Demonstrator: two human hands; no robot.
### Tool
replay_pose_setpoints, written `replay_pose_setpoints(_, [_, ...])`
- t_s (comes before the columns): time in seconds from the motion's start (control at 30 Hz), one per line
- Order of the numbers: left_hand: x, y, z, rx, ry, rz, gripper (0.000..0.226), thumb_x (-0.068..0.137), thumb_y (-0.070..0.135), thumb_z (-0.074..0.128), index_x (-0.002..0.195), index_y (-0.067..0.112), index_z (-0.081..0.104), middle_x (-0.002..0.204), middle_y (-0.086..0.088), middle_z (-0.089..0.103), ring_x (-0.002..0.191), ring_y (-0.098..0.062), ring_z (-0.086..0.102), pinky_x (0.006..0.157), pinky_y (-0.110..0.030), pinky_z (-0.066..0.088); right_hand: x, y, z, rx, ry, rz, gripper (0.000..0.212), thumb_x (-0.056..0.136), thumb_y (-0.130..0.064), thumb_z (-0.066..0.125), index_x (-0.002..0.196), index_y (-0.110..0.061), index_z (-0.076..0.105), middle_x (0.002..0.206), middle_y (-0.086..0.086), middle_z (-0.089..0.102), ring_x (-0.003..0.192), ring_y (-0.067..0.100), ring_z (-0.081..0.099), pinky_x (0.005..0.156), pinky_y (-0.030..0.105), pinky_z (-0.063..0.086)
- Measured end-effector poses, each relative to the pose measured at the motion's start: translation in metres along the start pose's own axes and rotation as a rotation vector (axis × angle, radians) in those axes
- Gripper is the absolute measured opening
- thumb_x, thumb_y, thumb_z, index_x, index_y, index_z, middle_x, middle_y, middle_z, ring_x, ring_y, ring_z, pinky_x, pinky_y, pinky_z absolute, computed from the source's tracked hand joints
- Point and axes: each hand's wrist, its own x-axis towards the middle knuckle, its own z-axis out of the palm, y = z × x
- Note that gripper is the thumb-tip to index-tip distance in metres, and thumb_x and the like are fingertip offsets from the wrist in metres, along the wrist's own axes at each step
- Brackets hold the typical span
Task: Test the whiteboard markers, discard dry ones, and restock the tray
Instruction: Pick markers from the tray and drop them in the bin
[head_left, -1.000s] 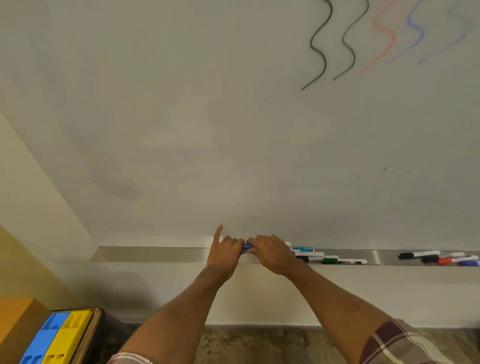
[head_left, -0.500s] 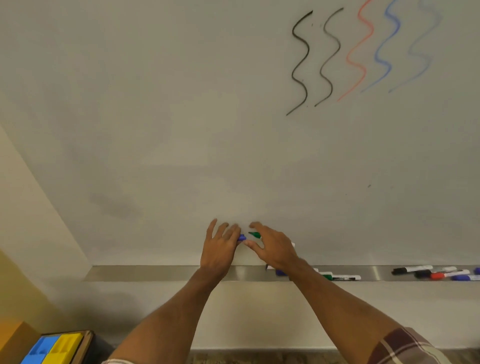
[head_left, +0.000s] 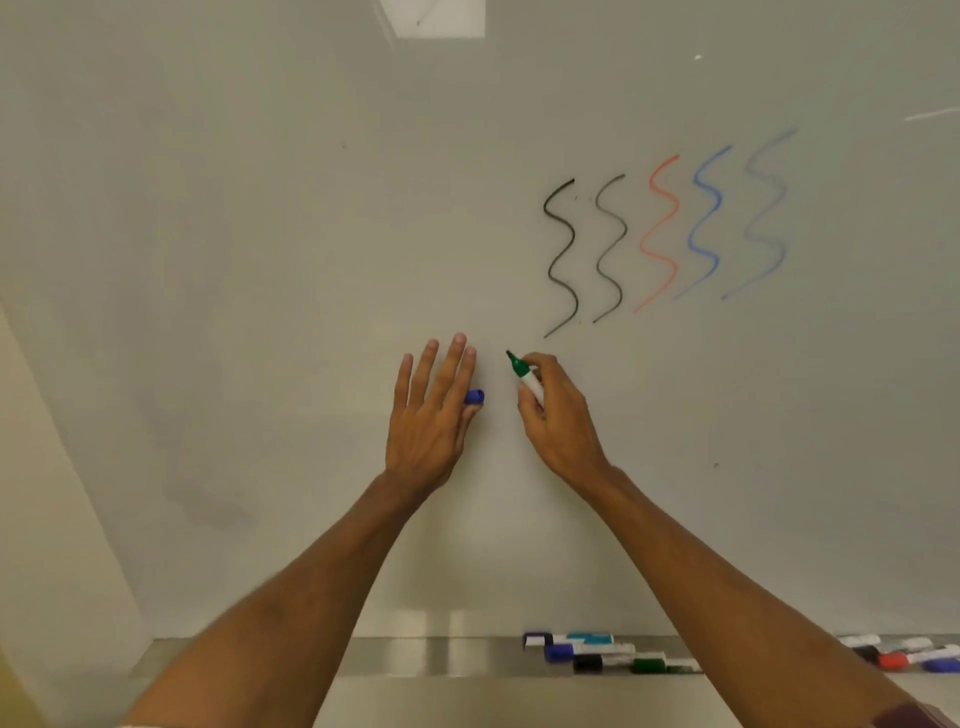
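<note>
The left hand (head_left: 431, 421) is holding its fingers straight in front of the whiteboard (head_left: 260, 208) while its thumb is pinching a blue cap (head_left: 474, 397). Just to its right, the right hand (head_left: 560, 421) is gripping an uncapped green marker (head_left: 525, 375), which is pointing up-left below the squiggles (head_left: 662, 234). Spare markers (head_left: 597, 652) are lying in the tray (head_left: 415, 657), nearer.

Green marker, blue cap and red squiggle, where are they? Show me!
Green marker (head_left: 524, 376): head view, where its green end meets the white barrel.
Blue cap (head_left: 474, 397): head view, on its visible rounded end.
Red squiggle (head_left: 660, 228): head view, on its middle stretch.
</note>
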Motion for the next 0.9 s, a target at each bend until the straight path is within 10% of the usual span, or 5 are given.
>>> replay_pose_setpoints(0.3, [0.127,-0.032,-0.046,0.089,0.192,0.02,0.058,0.104,0.037,0.027,0.154,0.009,0.017,0.161,-0.009,0.01,0.149,-0.029,0.005,0.121,-0.049,0.006,0.089,-0.05,-0.032,0.194,0.157,-0.147,0.018,0.096,-0.021,0.054,0.113,-0.017,0.049,0.073,0.005,0.062,0.058,0.009,0.064,0.058,0.035,0.056])
replay_pose_setpoints(0.47, [0.163,-0.045,-0.057,0.072,0.22,0.03,0.058,0.104,0.04,0.02,0.154,0.009,0.014,0.161,-0.006,0.004,0.149,-0.028,0.003,0.121,-0.046,0.001,0.115,-0.055,-0.039,0.114,0.187,-0.351,0.052,0.087,-0.031,0.062,0.133,-0.012,0.049,0.108,-0.005,0.057,0.088,0.008,0.058,0.073,0.016,0.05])
replay_pose_setpoints(0.7, [0.169,-0.054,-0.048,0.05,0.243,0.061,0.058,0.106,0.04,0.016,0.152,0.007,0.02,0.16,-0.01,0.015,0.149,-0.029,0.008,0.121,-0.043,0.002,0.121,-0.047,-0.037,0.038,0.244,-0.46,0.066,0.07,-0.014,0.076,0.129,-0.005,0.05,0.098,-0.004,0.052,0.083,0.004,0.047,0.074,0.007,0.038])
replay_pose_setpoints(0.9, [0.167,-0.056,-0.046,0.059,0.271,0.072,0.057,0.105,0.04,0.017,0.152,0.007,0.019,0.16,-0.008,0.015,0.149,-0.028,0.009,0.121,-0.045,0.009,0.127,-0.047,-0.028,0.003,0.44,-0.455,0.031,0.082,-0.033,0.07,0.103,-0.012,0.059,0.087,0.001,0.061,0.07,0.01,0.051,0.064,0.018,0.045])
